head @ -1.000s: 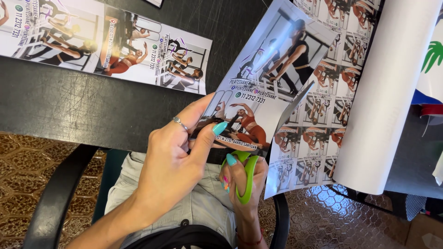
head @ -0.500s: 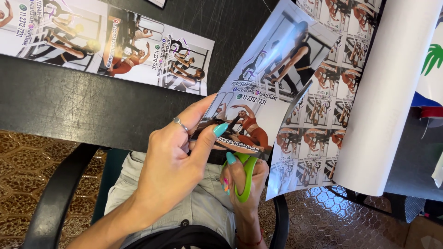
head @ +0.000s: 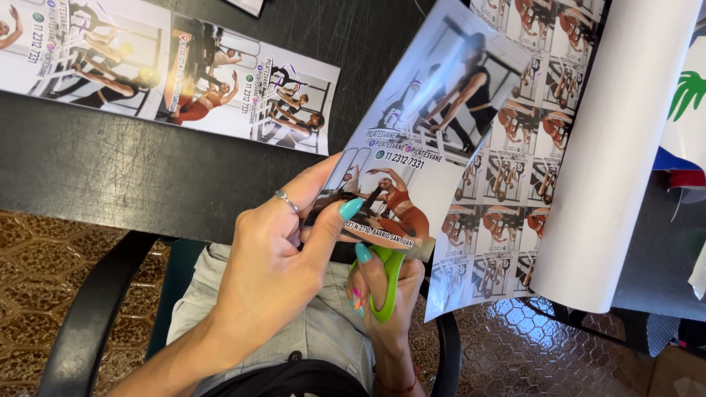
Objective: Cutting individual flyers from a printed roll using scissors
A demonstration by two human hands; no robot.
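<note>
My left hand [head: 276, 261] pinches the near end of a glossy printed strip [head: 423, 143] of photo flyers between thumb and fingers; a ring sits on one finger. Below it my right hand [head: 382, 294] grips green-handled scissors [head: 387, 283], whose blades are hidden under the strip. The strip rises away from me over the dark table edge, its far end lifted. Beneath it lies a larger printed sheet [head: 515, 176] with several small copies of the same pictures.
A cut strip of flyers [head: 169, 73] lies at the top left on the black table [head: 132, 176]. A white rolled sheet [head: 618, 154] lies at the right, next to a colourful printed item [head: 684, 110]. Black chair arms and a patterned floor sit below.
The held strip has tilted slightly and its far end has shifted a little. Both hands stay in nearly the same place.
</note>
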